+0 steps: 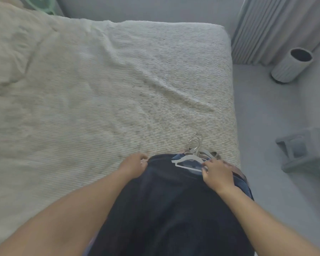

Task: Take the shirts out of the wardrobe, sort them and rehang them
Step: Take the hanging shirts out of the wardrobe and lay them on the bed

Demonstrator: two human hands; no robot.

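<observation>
A stack of shirts on white hangers point(188, 160) lies at the near right corner of the bed point(100, 89), their metal hooks point(197, 140) pointing away from me. The top one is a dark navy shirt point(166, 209); blue fabric shows beneath it at the right. My left hand point(134, 164) pinches the navy shirt's left shoulder. My right hand point(217, 173) grips the right shoulder beside the top hanger's arm.
A cream textured cover spreads over the bed, with a rumpled duvet point(13, 58) at far left. On the grey floor to the right stand a ribbed cylindrical bin point(290, 66) and a grey box-like object point(303, 150). Pleated curtains point(272, 28) hang behind.
</observation>
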